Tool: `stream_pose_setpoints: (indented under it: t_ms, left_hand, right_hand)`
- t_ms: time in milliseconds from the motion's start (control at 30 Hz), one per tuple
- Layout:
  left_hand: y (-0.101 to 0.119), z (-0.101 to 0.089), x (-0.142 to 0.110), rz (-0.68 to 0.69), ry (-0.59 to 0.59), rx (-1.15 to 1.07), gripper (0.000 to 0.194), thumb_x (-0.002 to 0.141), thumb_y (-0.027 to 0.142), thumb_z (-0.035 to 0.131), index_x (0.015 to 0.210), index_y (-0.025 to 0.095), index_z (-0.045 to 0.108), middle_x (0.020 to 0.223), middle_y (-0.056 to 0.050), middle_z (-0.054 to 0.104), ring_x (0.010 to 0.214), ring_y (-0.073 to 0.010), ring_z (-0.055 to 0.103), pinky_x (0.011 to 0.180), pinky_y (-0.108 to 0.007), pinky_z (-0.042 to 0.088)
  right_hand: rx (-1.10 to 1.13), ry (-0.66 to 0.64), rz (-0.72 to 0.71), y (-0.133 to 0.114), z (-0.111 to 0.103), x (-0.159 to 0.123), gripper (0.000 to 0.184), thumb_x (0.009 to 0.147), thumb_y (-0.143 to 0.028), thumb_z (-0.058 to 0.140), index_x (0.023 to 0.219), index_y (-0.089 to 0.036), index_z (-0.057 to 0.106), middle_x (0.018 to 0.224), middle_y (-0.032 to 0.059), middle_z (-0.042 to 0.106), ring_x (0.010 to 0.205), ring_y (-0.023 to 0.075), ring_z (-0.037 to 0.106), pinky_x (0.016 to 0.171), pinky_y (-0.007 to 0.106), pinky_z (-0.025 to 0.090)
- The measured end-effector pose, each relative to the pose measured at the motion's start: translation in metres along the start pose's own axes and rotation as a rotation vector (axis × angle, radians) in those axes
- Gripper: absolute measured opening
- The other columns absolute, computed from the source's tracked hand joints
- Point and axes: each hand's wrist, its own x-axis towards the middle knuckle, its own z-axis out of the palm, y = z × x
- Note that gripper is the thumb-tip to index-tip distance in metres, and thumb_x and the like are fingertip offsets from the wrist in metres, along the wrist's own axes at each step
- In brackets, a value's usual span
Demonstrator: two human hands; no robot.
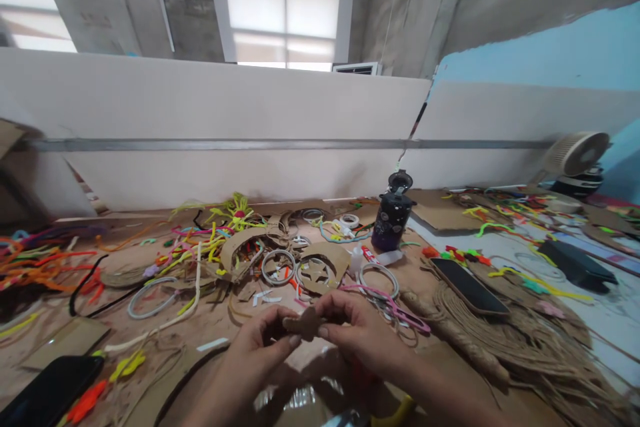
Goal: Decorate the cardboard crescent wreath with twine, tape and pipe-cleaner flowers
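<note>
Between the fingertips of both hands is a small brown cardboard piece [307,324] with pointed lobes, perhaps a star. My left hand [263,343] pinches its left end between thumb and fingers. On the other side, my right hand [353,330] grips the piece the same way. Just beyond the hands lie a cut cardboard sheet [337,259] with a star-like shape in it and a pale ring [279,267]. Scissors with a pink handle [410,320] rest to the right of my right hand. Shiny clear plastic [293,397] shows below my wrists.
Colourful pipe cleaners [55,273] cover the table's left side. A dark bottle [393,220] with its lid up stands behind. To the right, a phone [470,285] lies on coiled brown cord [505,340]; another phone [50,390] is front left. A fan [577,153] stands far right.
</note>
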Motion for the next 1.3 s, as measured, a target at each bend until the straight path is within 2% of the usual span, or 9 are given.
stream_pose_setpoints:
  t_ms: [100,200,333,533,733,867,967,1133,1300]
  left_hand:
    - [-0.002,-0.002,0.001,0.025,0.064,-0.01,0.023,0.069,0.024,0.078,0.092,0.02,0.077,0.095,-0.008,0.075,0.092,-0.024,0.065,0.079,-0.031,0.047]
    - [-0.004,-0.003,0.001,-0.055,0.117,-0.088,0.035,0.066,0.021,0.075,0.101,0.023,0.076,0.108,-0.009,0.074,0.098,-0.025,0.065,0.075,-0.03,0.049]
    - [-0.001,-0.001,-0.003,-0.224,0.127,-0.194,0.042,0.065,0.026,0.074,0.107,0.021,0.074,0.086,-0.004,0.072,0.071,-0.0174,0.062,0.062,-0.026,0.046]
    - [-0.003,0.002,-0.006,-0.234,0.102,-0.283,0.039,0.074,0.042,0.078,0.105,0.018,0.073,0.072,-0.002,0.067,0.062,-0.0148,0.061,0.059,-0.025,0.045]
    - [-0.011,0.002,0.003,-0.185,0.057,-0.28,0.055,0.047,0.052,0.095,0.078,0.016,0.069,0.056,0.001,0.063,0.048,-0.0089,0.051,0.051,-0.022,0.037]
    - [-0.009,-0.001,0.002,-0.164,0.084,-0.24,0.05,0.053,0.049,0.094,0.074,0.018,0.061,0.062,-0.003,0.069,0.058,-0.014,0.062,0.057,-0.024,0.043]
    - [-0.011,-0.003,0.002,-0.17,0.076,-0.213,0.052,0.052,0.052,0.094,0.072,0.019,0.057,0.064,-0.003,0.07,0.06,-0.0161,0.064,0.057,-0.025,0.044]
    - [-0.009,-0.001,0.002,-0.17,0.106,-0.13,0.05,0.059,0.061,0.086,0.079,0.019,0.068,0.074,-0.004,0.07,0.067,-0.0164,0.063,0.058,-0.024,0.042]
    - [-0.003,-0.002,0.001,-0.088,0.092,-0.076,0.05,0.059,0.062,0.086,0.07,0.016,0.07,0.063,-0.002,0.063,0.061,-0.0136,0.053,0.059,-0.025,0.038]
  right_hand:
    - [-0.164,0.075,-0.115,-0.003,0.0,-0.002,0.011,0.073,-0.014,0.068,0.081,-0.02,0.073,0.087,0.0026,0.075,0.087,0.0205,0.067,0.081,0.032,0.047]
    - [-0.198,0.1,-0.221,-0.003,-0.001,-0.003,0.017,0.072,-0.007,0.064,0.078,-0.021,0.072,0.097,0.0027,0.075,0.098,0.0213,0.067,0.091,0.033,0.046]
    - [-0.179,0.099,-0.263,0.0,-0.003,-0.001,0.017,0.075,-0.007,0.066,0.077,-0.023,0.072,0.097,0.0015,0.075,0.099,0.0205,0.068,0.091,0.032,0.047]
    - [-0.251,0.072,-0.304,0.0,-0.003,-0.002,0.014,0.08,-0.011,0.069,0.075,-0.023,0.073,0.097,0.0019,0.077,0.098,0.0202,0.068,0.092,0.032,0.047]
    - [-0.14,0.087,-0.164,0.001,0.0,-0.002,0.022,0.079,-0.015,0.065,0.099,-0.022,0.071,0.099,0.0032,0.073,0.093,0.0206,0.065,0.085,0.033,0.048]
    - [0.074,0.047,-0.021,0.008,0.0,0.002,0.025,0.079,-0.037,0.073,0.098,-0.02,0.068,0.093,0.0032,0.068,0.088,0.0204,0.063,0.077,0.032,0.05]
    - [0.075,-0.022,0.038,0.014,0.0,0.004,0.033,0.075,-0.047,0.078,0.086,-0.018,0.069,0.08,0.0019,0.066,0.073,0.0176,0.06,0.066,0.029,0.046]
    - [-0.012,-0.001,0.002,0.013,0.001,0.004,0.031,0.077,-0.047,0.077,0.075,-0.017,0.069,0.073,0.0013,0.064,0.069,0.0161,0.056,0.063,0.027,0.042]
    - [0.025,-0.017,0.005,0.009,0.004,0.001,0.026,0.076,-0.041,0.076,0.073,-0.018,0.065,0.069,-0.0015,0.06,0.065,0.0139,0.051,0.061,0.025,0.038]
